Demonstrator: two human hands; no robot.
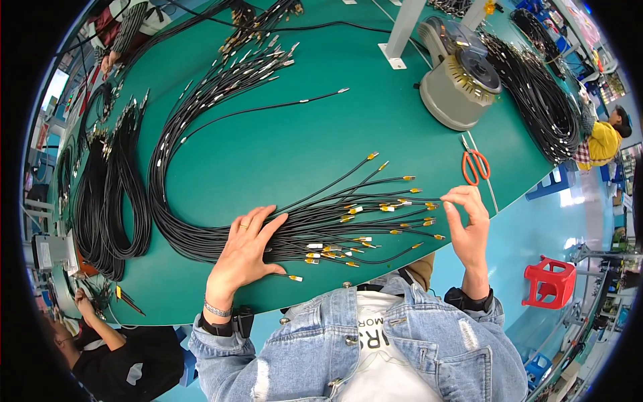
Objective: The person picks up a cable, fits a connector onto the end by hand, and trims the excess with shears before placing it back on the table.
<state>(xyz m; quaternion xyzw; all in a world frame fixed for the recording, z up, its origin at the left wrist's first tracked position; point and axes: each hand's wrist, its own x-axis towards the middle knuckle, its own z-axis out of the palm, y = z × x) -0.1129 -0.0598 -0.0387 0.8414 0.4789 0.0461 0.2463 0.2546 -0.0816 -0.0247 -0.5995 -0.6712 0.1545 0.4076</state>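
A thick bundle of black cables [194, 236] curves in a U across the green table. Its near ends fan out to the right, with yellow and white tips [386, 208]. Across the bundle lies my left hand [244, 248], palm down with fingers spread, pressing on the cables. Out at the right end of the fan, my right hand [471, 224] has thumb and forefinger pinched together at the end of one thin black cable [423, 199]. The fingertips cover that cable's tip. At the far end of the bundle, the other cable ends [268, 63] carry white sleeves.
Orange-handled scissors [475, 166] lie beyond my right hand, near a round grey machine [459, 84]. More cable bundles hang at the left [107, 201] and lie at the far right [536, 100]. A red stool [550, 281] stands on the floor. Other people work nearby.
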